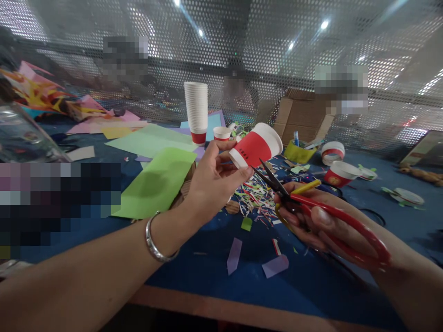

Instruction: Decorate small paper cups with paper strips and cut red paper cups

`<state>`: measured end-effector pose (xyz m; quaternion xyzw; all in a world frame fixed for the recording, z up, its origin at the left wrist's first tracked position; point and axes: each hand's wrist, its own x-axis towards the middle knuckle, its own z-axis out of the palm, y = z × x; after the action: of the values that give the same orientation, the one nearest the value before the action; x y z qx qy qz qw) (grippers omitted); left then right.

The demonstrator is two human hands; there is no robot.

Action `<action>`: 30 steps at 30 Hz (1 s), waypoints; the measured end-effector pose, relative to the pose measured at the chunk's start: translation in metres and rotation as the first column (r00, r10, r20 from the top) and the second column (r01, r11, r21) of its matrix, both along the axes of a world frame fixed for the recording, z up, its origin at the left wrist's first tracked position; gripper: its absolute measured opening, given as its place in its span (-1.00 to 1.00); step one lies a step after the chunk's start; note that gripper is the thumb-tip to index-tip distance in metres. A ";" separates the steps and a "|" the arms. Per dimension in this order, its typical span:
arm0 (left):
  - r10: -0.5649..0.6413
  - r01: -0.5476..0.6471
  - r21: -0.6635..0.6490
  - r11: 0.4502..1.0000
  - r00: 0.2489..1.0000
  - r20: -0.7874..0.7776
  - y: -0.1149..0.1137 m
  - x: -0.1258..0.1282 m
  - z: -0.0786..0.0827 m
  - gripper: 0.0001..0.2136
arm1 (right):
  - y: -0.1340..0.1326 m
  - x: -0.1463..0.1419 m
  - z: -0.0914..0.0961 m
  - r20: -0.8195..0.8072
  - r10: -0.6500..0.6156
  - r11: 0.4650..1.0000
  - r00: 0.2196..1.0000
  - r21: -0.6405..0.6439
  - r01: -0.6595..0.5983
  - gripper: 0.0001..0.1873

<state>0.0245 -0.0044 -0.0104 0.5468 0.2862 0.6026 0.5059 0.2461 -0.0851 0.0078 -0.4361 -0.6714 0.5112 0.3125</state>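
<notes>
My left hand (211,182) pinches the base of a red and white paper cup (258,145), held tilted on its side above the blue table (207,263). A silver bangle circles that wrist. My right hand (316,226) grips red and yellow scissors (311,203). Their dark blades are parted, with the tips just under the cup's bottom edge. Beneath both hands lies a heap of thin coloured paper shreds (254,198).
A tall stack of white cups (196,110) stands behind, with a short cup (222,133) beside it. Green paper sheets (155,182) lie left. More cut cups (341,174), a tape roll (332,151) and a cardboard box (302,113) sit right. A perforated metal screen backs the table.
</notes>
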 end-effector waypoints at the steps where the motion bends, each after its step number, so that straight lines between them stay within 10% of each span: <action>1: -0.007 0.007 0.008 1.000 1.000 0.006 0.001 0.000 -0.001 -0.53 | 0.000 0.000 0.000 -0.017 0.019 0.999 1.000 -0.043 -0.020 -0.42; 30: -0.069 0.074 0.023 0.997 0.982 -0.173 -0.008 0.005 -0.004 -0.53 | 0.004 -0.015 -0.001 -0.253 -0.057 0.991 0.966 -0.132 0.024 -0.49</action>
<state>0.0295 -0.0127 -0.0141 0.6140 0.3002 0.5386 0.4927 0.2307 -0.0810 0.0064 -0.3991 -0.5823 0.5988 0.3784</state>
